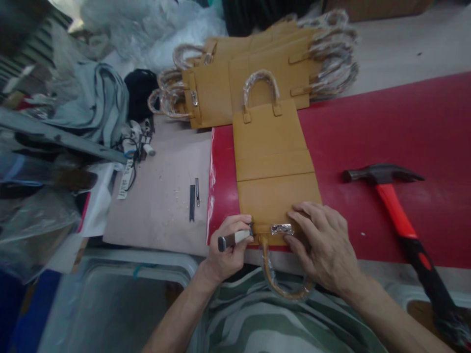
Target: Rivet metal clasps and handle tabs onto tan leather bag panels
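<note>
A tan leather bag piece [274,162] with wrapped handles lies flat on the red mat [386,137]. My left hand [228,247] is closed round a small metal tool [232,239], whose tip points at the bag's near edge. My right hand [324,245] presses flat on the bag's near end, fingers spread, beside a silver metal clasp [281,229]. The near handle [283,282] hangs over the table edge toward my body.
A hammer [397,211] with a red and black handle lies on the mat at right. A stack of similar tan bags [257,63] sits at the back. Two thin metal punches [194,198] lie on grey board [162,196]. Plastic sheeting and clutter fill the left.
</note>
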Demonstrator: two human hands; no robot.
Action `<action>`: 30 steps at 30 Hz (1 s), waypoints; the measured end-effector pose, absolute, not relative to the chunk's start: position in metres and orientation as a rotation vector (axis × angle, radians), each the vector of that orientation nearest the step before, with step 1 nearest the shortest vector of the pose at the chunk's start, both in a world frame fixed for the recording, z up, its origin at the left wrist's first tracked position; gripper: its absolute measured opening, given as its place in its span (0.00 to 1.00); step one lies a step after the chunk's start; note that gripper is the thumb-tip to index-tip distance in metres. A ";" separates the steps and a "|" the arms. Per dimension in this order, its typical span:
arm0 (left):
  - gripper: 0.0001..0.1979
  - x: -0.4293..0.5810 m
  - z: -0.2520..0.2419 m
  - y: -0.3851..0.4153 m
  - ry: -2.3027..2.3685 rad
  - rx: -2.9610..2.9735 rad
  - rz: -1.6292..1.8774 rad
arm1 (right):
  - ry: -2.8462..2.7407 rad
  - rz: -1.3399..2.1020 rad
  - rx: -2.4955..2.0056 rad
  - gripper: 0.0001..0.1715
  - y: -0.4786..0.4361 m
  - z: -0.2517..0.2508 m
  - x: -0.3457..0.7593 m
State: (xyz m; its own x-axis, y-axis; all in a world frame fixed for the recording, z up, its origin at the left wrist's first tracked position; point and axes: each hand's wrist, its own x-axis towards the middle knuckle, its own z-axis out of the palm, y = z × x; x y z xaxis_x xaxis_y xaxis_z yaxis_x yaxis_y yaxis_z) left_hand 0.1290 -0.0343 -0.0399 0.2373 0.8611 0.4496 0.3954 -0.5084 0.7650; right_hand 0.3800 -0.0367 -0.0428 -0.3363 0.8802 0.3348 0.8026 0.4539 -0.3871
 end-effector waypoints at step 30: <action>0.03 0.205 -0.023 -0.025 1.059 1.520 1.308 | -1.686 0.185 -1.692 0.18 -0.089 -0.043 0.373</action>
